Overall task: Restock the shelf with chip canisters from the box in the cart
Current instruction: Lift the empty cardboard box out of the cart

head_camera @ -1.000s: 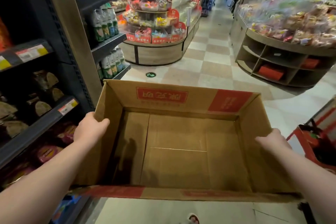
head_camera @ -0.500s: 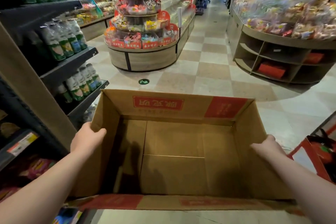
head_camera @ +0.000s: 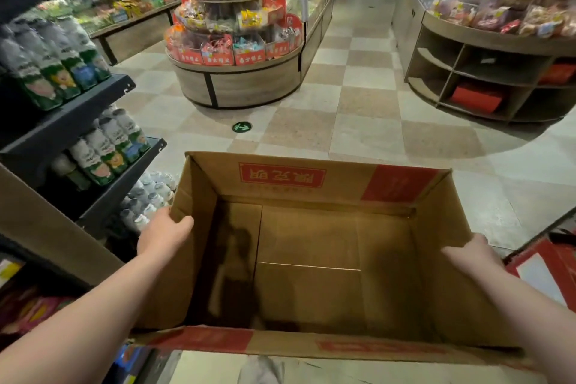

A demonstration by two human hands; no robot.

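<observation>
I hold a brown cardboard box (head_camera: pixel 311 184) with red printed panels in front of me, open side up. Nothing lies inside it; only the bare bottom flaps show. My left hand (head_camera: pixel 163 235) grips the box's left wall, thumb over the rim. My right hand (head_camera: pixel 470 254) grips the right wall the same way. No chip canisters are in view. A dark shelf unit (head_camera: pixel 78 121) stands at my left, holding bottled drinks.
A round tiered candy display (head_camera: pixel 237 40) stands ahead on the checkered floor. A curved wooden stand (head_camera: pixel 486 72) with bagged snacks is at the right. Something red, partly cut off (head_camera: pixel 548 265), sits at my lower right. A green floor sticker (head_camera: pixel 242 126) marks the aisle.
The view has moved forward past the end of the left shelf toward the open aisle. The box stays held in both hands, and the grip is unchanged.
</observation>
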